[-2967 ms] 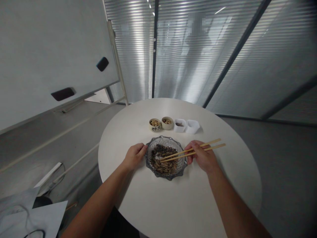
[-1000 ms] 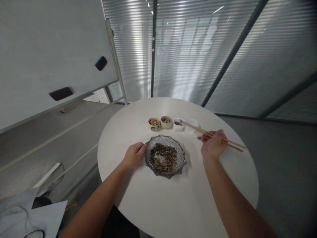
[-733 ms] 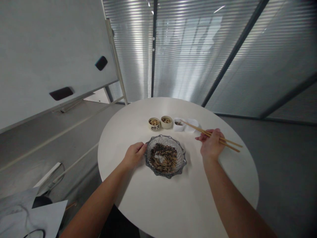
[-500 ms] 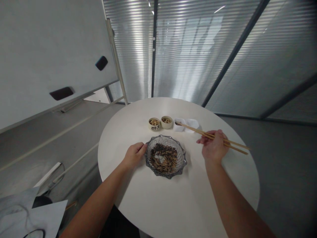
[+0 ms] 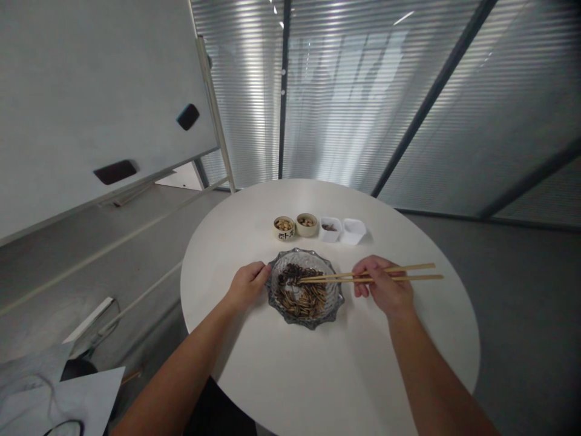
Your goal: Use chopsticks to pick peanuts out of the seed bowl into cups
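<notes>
My left hand (image 5: 247, 284) grips the left rim of a scalloped glass bowl (image 5: 333, 309). Striped sunflower seeds (image 5: 313, 301) and some darker pieces (image 5: 293, 272) lie inside it, with a bare patch of glass showing among them. In my right hand (image 5: 385, 284) is a pair of wooden chopsticks (image 5: 336, 278), held nearly level from the right. Their tips reach into the bowl and touch or hover just over the dark pieces; whether anything is pinched between them I cannot tell.
Behind the bowl stand two small cream cups (image 5: 284, 229) of nuts, a white dish (image 5: 330, 229) with a few dark pieces, and another white dish (image 5: 353, 231). All rest on a round white table (image 5: 281, 375). A whiteboard (image 5: 100, 91) stands at left.
My right hand has brought the chopsticks from the white dish toward me and down into the glass bowl. My left hand stays on the rim.
</notes>
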`<state>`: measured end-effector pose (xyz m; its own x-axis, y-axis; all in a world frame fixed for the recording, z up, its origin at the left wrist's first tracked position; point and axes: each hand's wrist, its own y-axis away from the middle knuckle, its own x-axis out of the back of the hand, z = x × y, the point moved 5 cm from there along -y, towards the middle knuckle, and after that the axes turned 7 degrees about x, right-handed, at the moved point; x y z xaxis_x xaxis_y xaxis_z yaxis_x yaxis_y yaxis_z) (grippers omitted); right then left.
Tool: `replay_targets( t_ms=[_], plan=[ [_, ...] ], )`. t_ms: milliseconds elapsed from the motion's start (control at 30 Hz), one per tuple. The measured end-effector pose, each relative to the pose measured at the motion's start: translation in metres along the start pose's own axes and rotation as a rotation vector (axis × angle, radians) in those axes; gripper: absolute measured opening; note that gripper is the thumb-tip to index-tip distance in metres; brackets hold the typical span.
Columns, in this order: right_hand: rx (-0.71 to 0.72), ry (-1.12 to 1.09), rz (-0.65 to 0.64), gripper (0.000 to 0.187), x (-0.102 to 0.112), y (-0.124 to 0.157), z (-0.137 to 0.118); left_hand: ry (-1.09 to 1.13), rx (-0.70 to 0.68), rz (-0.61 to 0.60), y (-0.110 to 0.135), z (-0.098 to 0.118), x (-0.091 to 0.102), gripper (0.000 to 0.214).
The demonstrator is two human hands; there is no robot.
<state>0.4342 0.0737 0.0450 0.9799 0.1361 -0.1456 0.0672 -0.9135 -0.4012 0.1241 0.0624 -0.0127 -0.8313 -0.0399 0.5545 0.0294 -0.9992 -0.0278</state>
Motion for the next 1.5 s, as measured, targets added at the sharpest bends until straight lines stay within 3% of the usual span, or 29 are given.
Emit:
replay_targets(
  t_ms=[433,833,1000,1200,1367,1500],
  plan=[
    [-0.044,0.106,-0.019,0.047,-0.004,0.002,0.005,0.005,-0.005,0.005,0.000,0.001,0.001,0.048],
    [-0.023,-0.068,0.156,0.042,-0.007,0.000,0.012,-0.012,-0.004,-0.010,0.000,0.003,0.001,0.047],
    [0.005,-0.185,0.282,0.038,0.004,-0.005,0.010,-0.008,0.001,0.001,0.000,0.001,0.001,0.047],
    [0.084,-0.234,0.575,0.037,0.036,-0.014,0.018,-0.004,-0.006,-0.011,0.000,0.002,0.001,0.047],
    [0.198,-0.135,0.798,0.036,0.060,-0.024,0.028,-0.003,0.005,-0.010,0.000,0.000,0.001,0.046],
    [0.239,-0.027,0.828,0.038,0.062,-0.031,0.035,0.002,0.012,-0.012,0.000,-0.001,-0.001,0.046]
  ],
)
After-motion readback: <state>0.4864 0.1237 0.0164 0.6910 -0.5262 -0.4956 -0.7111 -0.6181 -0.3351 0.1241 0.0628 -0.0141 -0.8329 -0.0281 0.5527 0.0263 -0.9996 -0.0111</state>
